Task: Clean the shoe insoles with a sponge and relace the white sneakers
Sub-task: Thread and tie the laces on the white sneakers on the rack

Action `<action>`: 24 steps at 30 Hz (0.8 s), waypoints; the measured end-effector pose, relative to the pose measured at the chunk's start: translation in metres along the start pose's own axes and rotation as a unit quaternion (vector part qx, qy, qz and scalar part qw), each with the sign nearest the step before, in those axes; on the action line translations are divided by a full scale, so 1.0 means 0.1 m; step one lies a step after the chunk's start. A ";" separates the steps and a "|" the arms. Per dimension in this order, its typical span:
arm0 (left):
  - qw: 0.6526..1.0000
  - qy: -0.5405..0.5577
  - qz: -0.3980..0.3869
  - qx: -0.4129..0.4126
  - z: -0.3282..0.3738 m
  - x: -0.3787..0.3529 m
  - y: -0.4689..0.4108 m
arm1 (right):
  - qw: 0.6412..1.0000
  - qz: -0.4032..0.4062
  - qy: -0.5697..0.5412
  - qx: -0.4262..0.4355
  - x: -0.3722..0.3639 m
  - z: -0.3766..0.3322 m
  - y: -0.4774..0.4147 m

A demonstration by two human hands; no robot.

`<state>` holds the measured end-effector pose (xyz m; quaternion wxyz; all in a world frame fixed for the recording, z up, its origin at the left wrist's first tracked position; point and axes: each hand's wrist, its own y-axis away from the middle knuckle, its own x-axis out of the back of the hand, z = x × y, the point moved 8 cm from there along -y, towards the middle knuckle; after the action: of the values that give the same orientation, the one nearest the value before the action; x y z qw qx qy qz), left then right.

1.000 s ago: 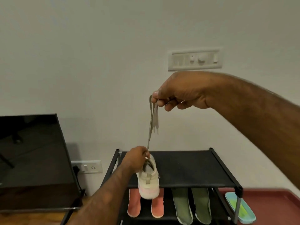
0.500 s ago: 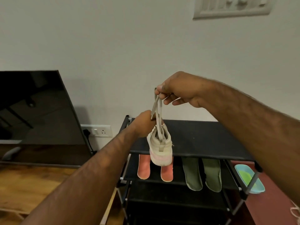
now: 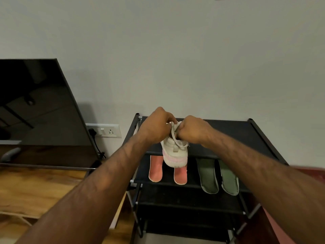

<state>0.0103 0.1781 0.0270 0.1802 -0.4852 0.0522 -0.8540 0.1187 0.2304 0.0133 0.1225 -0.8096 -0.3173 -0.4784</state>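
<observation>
The white sneaker (image 3: 174,150) sits on the top shelf of the black shoe rack (image 3: 228,132), with its toe sticking out over the front edge. A pale lace (image 3: 174,133) runs across its top. A second ago the right hand (image 3: 193,132) was holding the lace high up in the air, pulled long and straight. Now it has come down, and both hands are close together right at the shoe's opening. The left hand (image 3: 156,126) is curled around the back of the shoe, and the right hand's fingers are closed tight on the lace — like a little fist. I think the pulling part is done and the lace is being snugged down or tied, so this shoe looks nearly laced.

On the shelf below lie two pink insoles (image 3: 155,170) and two green insoles (image 3: 208,175), side by side. No sponge shows.

To the left is a dark TV screen (image 3: 35,106) on a wooden table (image 3: 44,187). A wall socket (image 3: 103,130) sits between them — the wall (image 3: 175,59) behind is plain and pale.
</observation>
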 end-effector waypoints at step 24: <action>0.972 0.025 -0.014 0.234 -0.27 -0.41 0.13 | 0.986 0.138 -0.024 0.087 0.09 0.06 0.21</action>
<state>0.0093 0.1781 -0.0237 0.2757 -0.4090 -0.1510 -0.8567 0.1397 0.2210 0.0202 0.2502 -0.8430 -0.2456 -0.4080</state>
